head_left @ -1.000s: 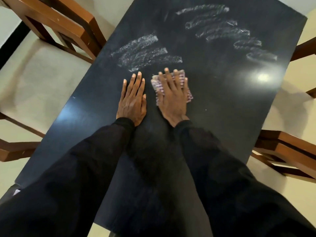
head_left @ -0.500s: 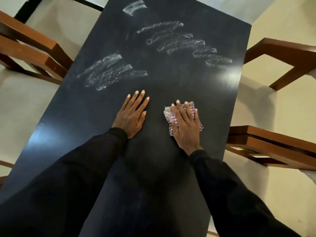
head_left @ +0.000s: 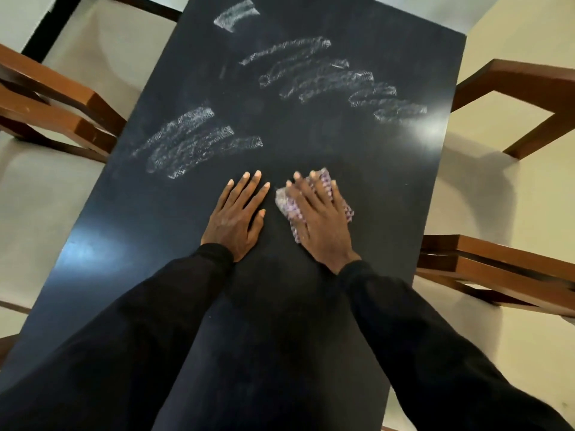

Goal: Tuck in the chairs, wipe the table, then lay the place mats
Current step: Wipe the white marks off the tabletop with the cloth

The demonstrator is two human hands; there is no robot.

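Observation:
A black table (head_left: pixel 357 157) runs away from me, marked with white chalky smears (head_left: pixel 193 141) on its left and further smears (head_left: pixel 336 79) toward the far right. My right hand (head_left: pixel 320 219) lies flat, fingers straight, pressing a small purple-and-white checked cloth (head_left: pixel 291 209) onto the tabletop. My left hand (head_left: pixel 239 213) rests flat on the table just left of the cloth, fingers straight, holding nothing. Both arms wear black sleeves.
Brown wooden chairs stand along both sides: one at the left (head_left: pixel 62 110) with its back against the table edge, one at the near right (head_left: pixel 497 269) and one at the far right (head_left: pixel 522 88). Cream floor (head_left: pixel 513 353) surrounds the table.
The right hand slid the cloth first rightward and nearer to me, then back leftward next to the left hand. The view shifted, showing more of the far table end.

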